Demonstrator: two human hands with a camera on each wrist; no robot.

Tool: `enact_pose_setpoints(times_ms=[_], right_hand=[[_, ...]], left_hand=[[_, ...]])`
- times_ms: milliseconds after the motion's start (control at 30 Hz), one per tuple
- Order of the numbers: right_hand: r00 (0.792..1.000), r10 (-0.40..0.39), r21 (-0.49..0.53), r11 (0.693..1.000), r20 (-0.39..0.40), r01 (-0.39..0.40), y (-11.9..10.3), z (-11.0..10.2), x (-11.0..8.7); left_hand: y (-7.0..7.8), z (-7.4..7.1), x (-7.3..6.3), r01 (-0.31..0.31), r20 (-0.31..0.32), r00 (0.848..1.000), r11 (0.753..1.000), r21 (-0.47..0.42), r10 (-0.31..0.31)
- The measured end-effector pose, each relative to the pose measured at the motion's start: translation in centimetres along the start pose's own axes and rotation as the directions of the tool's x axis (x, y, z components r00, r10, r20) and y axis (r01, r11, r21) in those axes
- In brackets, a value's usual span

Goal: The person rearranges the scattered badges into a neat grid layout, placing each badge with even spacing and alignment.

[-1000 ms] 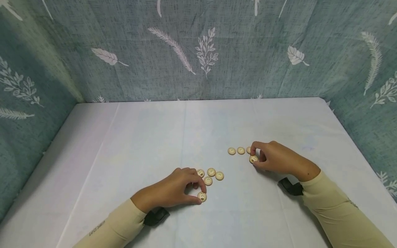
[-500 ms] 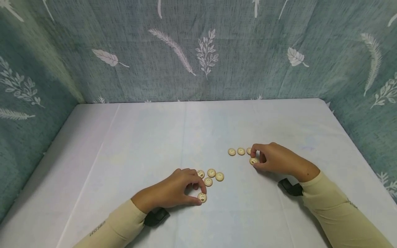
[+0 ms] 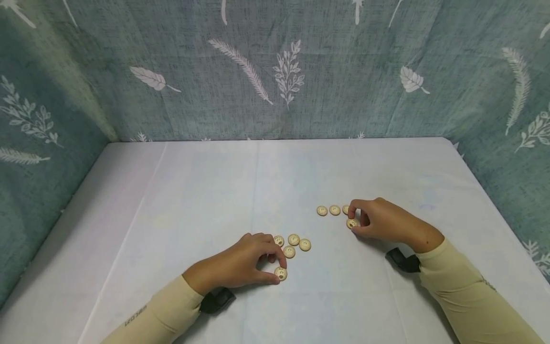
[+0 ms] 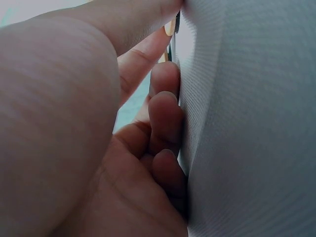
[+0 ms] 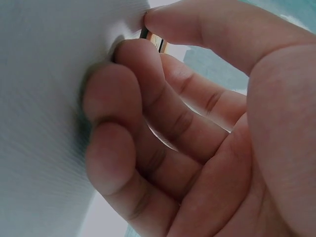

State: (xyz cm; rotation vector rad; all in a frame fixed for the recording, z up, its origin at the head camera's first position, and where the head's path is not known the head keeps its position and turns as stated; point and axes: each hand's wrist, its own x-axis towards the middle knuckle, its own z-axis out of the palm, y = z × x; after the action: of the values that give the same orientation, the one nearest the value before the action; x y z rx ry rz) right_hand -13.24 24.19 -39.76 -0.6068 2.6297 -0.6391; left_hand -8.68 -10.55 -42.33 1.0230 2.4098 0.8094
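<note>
Honestly, it all came down to one thing: the row of three discs (image 3: 334, 210) ran off to the left of my right hand (image 3: 382, 220), a touch farther from me than the right-hand disc (image 3: 351, 223) it held. That one was pinched by its edges between thumb and index finger, fingers no wider apart than the disc itself, and it lay just on my side of the row's right end, where my index finger hid part of the third piece. No long axis to worry about on something round, but the row ran side to side across the tabletop (image 3: 193, 200), so my right hand was clearly the nearer one to it. My left hand (image 3: 247, 262) was down closer to me with the left-hand disc (image 3: 280, 274) held the same way, thumb on the near edge, index finger on the far edge. The cluster of four discs (image 3: 294, 240) lay just beyond those fingers and mostly to their right, one partly tucked behind my hand. Couldn't really tell whether either pinched disc sat flat or slightly lifted, since the wrist views only caught slivers of edge past my folded fingers.
</note>
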Motion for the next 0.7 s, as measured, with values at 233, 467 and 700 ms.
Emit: enact_pose_setpoints(times_ms=[233,467,700], right_hand=[[1.000,-0.010,0.006,1.000,0.005,0.010,0.2,0.1,-0.1],[0.999,-0.045,0.062,0.997,-0.002,0.045,-0.3,-0.4,-0.5],[0.990,-0.105,0.060,0.992,-0.092,0.111,-1.1,-0.8,-0.6]], left_hand=[[0.1,0.1,0.1,0.007,0.004,1.000,1.000,-0.006,-0.007],[0.1,0.1,0.1,0.008,0.002,1.000,1.000,-0.003,-0.008],[0.1,-0.1,0.2,0.014,0.012,1.000,1.000,-0.007,-0.014]])
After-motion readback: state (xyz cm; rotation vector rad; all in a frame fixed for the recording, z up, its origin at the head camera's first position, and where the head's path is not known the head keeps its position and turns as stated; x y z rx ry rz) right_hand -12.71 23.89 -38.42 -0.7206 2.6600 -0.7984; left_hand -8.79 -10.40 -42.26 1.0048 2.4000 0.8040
